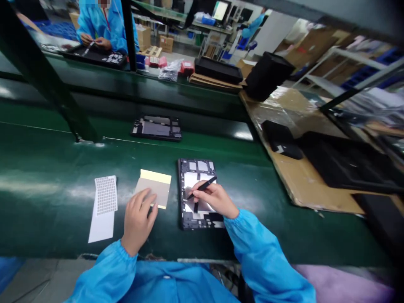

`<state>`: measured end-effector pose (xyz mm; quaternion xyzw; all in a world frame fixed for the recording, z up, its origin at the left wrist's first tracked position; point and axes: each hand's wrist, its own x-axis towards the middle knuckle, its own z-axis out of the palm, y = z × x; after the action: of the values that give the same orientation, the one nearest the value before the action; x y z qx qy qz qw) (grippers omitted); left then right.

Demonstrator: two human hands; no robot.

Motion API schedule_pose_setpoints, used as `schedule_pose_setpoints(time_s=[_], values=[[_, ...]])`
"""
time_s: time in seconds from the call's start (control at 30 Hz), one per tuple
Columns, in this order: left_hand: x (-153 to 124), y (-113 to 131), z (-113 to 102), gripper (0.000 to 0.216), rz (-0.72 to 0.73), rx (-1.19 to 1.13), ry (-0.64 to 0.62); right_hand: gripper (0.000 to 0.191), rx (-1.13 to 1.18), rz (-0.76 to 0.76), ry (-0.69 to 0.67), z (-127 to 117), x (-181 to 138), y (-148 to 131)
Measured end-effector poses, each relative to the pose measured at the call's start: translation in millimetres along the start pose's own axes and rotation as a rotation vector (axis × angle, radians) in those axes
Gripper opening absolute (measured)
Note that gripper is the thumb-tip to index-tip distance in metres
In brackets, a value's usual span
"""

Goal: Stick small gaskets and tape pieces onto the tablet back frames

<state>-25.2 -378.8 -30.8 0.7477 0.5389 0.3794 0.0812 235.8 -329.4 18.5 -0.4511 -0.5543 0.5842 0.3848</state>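
My right hand (214,198) is closed around slim black tweezers (206,183), held slanted like a pen. Their tip points down at the left part of an opened tablet (189,221), whose silvery inside faces up. My right wrist and fingers cover part of the tablet. To the left, my left hand (139,219) rests with its fingers apart on the lower edge of a grey sheet with a yellow strip (154,176). Further left lies a white sheet of small printed labels (106,195), overlapping a plain white strip (101,227).
A second opened tablet (158,127) lies further back on the green bench (57,168). A slanted dark post (59,92) stands at the left. Cardboard (293,185) with black trays (341,160) is at the right. Across the bench, a person in blue (116,25) handles small parts.
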Motion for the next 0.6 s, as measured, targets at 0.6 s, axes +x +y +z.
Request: schedule_pose_setpoints(time_s=[0.6], values=[[6.4, 64.3, 24.8, 0.036, -0.714, -0.780, -0.414, 0.021, 0.019, -0.249, 0.068, -14.8, -61.1, 7.2]])
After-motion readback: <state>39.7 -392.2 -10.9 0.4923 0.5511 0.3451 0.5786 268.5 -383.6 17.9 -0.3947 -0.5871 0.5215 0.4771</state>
